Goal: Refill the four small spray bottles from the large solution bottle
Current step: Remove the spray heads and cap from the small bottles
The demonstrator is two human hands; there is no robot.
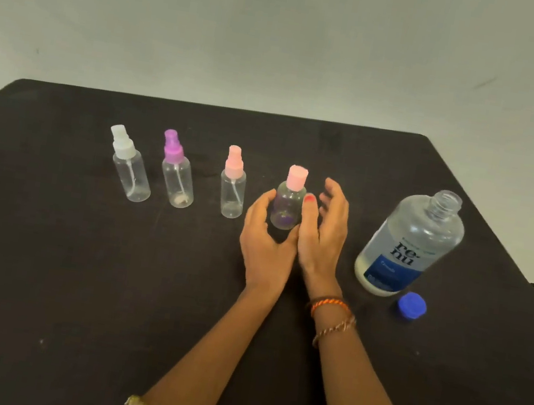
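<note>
Four small clear spray bottles stand in a row on the black table (45, 238): a white-capped bottle (129, 175), a purple-capped bottle (177, 178), a pink-capped bottle (231, 193), and a shorter bottle with a flat pink cap (287, 209). My left hand (265, 237) is cupped loosely at the short bottle's left side, thumb raised a little apart from it. My right hand (326, 225) stands at its right, thumb against the bottle's side, fingers spread behind it. The large solution bottle (412, 241) stands uncapped to the right, partly full. Its blue cap (411, 305) lies in front of it.
The table's far edge runs just behind the bottles, with a pale wall beyond. Its right edge slants close past the large bottle and the blue cap. Bracelets sit on both wrists.
</note>
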